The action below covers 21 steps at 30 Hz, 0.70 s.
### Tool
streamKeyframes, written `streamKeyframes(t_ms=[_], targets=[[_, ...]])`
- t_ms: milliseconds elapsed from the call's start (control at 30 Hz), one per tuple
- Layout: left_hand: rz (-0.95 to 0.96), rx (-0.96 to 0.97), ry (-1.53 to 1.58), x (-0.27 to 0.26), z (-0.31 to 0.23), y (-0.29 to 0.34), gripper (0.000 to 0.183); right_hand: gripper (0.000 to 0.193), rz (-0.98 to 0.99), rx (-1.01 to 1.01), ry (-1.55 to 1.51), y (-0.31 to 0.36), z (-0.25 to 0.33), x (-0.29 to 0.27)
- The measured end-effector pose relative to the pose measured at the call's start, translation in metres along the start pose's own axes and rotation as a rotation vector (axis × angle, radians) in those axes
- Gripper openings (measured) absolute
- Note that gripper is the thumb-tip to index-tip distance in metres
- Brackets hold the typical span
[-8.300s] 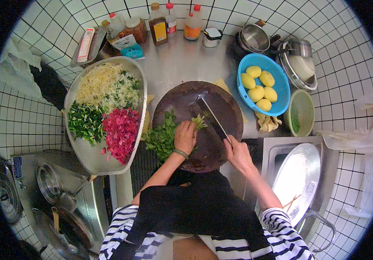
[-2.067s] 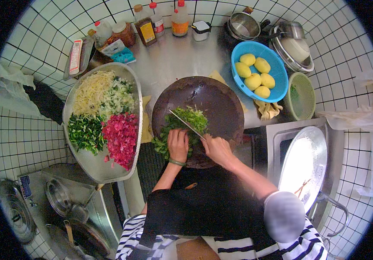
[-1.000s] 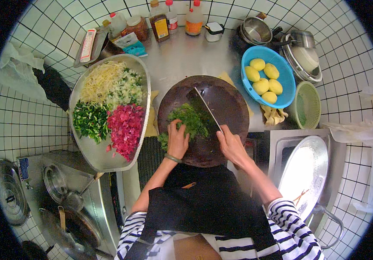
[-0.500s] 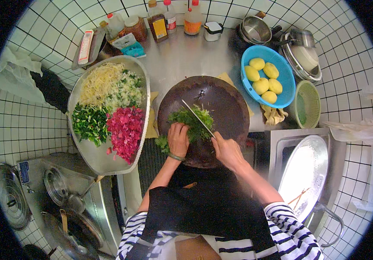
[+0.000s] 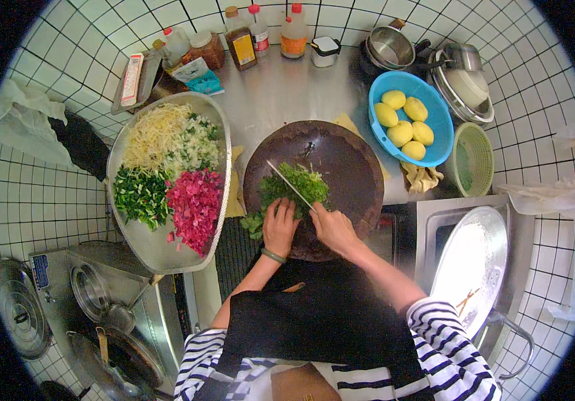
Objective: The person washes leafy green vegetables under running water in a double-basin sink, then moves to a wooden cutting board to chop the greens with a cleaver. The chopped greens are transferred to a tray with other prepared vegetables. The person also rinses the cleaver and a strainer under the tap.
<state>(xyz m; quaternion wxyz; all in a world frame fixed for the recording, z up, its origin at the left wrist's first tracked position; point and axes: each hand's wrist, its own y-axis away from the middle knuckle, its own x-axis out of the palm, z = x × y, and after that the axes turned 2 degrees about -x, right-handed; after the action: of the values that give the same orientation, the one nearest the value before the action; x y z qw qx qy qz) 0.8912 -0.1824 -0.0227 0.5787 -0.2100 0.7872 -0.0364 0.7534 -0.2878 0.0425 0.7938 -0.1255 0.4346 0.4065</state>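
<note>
Here, the leafy greens [image 5: 311,186] lie mostly on the left half of the round board [image 5: 351,167]. The left hand [image 5: 281,225] presses on them, fingers bent; whether it pinches too, I cannot tell. The right hand [image 5: 333,229] grasps the knife [image 5: 292,187], slanted across them. Even cuts call for tucked fingertips and short, steady strokes.

White tiled walls [image 5: 535,80] with dark grout stand behind and on both sides of a steel worktop [image 5: 267,87]; pale light gleams on its metal; a steel unit [image 5: 159,314] sits lower left.
</note>
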Motion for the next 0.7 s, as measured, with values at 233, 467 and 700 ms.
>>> streamKeyframes(t_ms=[233, 467, 700], targets=[[-0.09, -0.432, 0.531, 0.012, 0.012, -0.004, 0.025, 0.024, 0.011, 0.104, -0.174, 0.006, -0.006, -0.026], [-0.155, -0.382, 0.338, 0.017, 0.011, -0.012, 0.017, 0.021, -0.003, 0.058, -0.023, 0.005, 0.015, -0.009], [-0.24, -0.314, 0.42, 0.01, 0.005, -0.016, 0.014, 0.02, 0.093, 0.108, -0.021, 0.003, 0.025, -0.023]])
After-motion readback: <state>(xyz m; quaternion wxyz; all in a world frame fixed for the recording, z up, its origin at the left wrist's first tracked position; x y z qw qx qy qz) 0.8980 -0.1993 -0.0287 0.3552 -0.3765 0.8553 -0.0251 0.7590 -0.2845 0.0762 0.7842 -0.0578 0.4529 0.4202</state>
